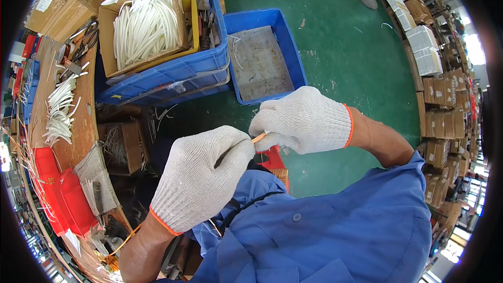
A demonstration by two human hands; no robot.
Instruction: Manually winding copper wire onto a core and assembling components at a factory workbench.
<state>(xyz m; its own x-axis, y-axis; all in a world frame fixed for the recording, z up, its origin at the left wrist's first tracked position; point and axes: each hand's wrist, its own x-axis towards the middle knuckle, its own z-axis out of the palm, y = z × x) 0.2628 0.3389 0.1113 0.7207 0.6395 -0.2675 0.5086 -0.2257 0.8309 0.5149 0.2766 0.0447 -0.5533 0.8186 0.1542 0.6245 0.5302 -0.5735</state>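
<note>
The left hand [201,173] and right hand [304,120], both in orange-cuffed white knitted gloves [183,199], meet with grip pinched closed on a slender copper-coloured strip [259,137], held between them probably for steadiness. Slim white flexible strips [62,109] lie bunched on the brown wooden worktop [84,132] at left, presumably placed there for easy reach.
</note>
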